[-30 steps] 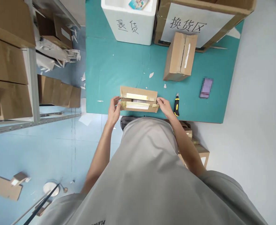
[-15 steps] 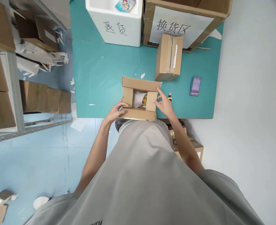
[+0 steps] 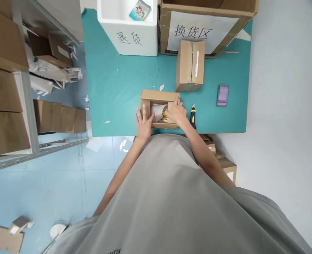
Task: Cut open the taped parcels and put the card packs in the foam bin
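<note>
An open cardboard box (image 3: 160, 95) lies near the front edge of the green table, its flaps spread. Inside shows a white-wrapped item (image 3: 157, 112) with a colourful printed part at its right. My left hand (image 3: 143, 125) rests on the box's left side and front edge, fingers spread. Over the right flap lies my right hand (image 3: 177, 112), its index finger stretched toward the back right corner and its other fingers at the flap. A black and yellow utility knife (image 3: 193, 117) lies right of the box.
Behind stand a closed carton (image 3: 190, 65), a white foam bin (image 3: 138, 38) and a large labelled carton (image 3: 165, 28). A purple phone-like object (image 3: 222, 95) lies at the right. Metal shelving (image 3: 30, 116) with boxes is on the left.
My left hand has moved right and up onto the box with fingers spread. My right hand has moved left over the right flap, uncovering the knife. The front flap appears more upright.
</note>
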Demonstrator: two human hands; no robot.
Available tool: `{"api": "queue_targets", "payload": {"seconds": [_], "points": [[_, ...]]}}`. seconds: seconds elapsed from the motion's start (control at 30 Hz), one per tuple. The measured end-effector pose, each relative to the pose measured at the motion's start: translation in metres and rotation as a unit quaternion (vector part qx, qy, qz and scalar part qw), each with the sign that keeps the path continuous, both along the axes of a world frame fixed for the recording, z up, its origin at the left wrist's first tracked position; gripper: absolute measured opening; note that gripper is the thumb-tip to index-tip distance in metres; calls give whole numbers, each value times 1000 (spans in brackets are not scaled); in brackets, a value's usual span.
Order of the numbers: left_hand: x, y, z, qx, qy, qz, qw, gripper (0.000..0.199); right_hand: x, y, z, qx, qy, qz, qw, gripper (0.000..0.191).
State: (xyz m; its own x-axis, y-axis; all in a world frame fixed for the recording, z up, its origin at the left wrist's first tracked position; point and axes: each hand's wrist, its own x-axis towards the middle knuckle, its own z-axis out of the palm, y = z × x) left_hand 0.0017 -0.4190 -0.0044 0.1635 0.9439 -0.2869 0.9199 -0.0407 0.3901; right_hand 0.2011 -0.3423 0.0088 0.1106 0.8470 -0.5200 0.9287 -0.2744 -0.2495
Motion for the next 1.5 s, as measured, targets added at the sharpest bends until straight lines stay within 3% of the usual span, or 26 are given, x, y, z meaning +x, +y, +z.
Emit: {"api": "queue_targets", "payload": {"seconds": [0.13,0.27,0.37,0.5,0.6,0.73,0.87,0.93,1.03,1.13,1.27,1.33,1.43,1.5], "points": [[5,0,9,15,2,-47,999,67,23,-10,16,0,51,15,999,97],[-10,-6,31,33,-16,-61,997,76,54,-28,22,50,90,-3,995,75],[-37,-13,42,75,-31,-28,996,86,69,-43,14,82,78,-44,993,69],[-77,-9,30,47,-31,4,998,75,76,-57,-4,100,76,-100,987,56],[-84,2,15,24,-44,-1,999,59,75,-58,-11,107,83,-123,983,46],[-48,21,15,82,-24,0,996,53,74,-48,-8,111,85,-109,984,40],[8,45,14,78,-16,-89,993,58,71,-41,1,100,59,-93,989,39],[26,56,9,59,-6,-106,993,43,70,-41,6,96,55,-88,990,43],[35,65,10,69,-39,-80,994,25,70,-48,12,113,60,-91,988,55],[31,62,29,111,-120,-45,986,28,69,-57,18,192,60,-90,975,57],[27,54,73,138,-255,20,957,17,62,-62,31,295,127,-25,947,46],[29,53,95,127,-340,49,930,12,54,-58,42,298,193,18,935,52],[33,55,124,74,-479,57,873,14,36,-47,58,264,289,47,919,86],[34,57,139,36,-544,59,836,22,24,-38,68,223,350,44,909,86]]}}
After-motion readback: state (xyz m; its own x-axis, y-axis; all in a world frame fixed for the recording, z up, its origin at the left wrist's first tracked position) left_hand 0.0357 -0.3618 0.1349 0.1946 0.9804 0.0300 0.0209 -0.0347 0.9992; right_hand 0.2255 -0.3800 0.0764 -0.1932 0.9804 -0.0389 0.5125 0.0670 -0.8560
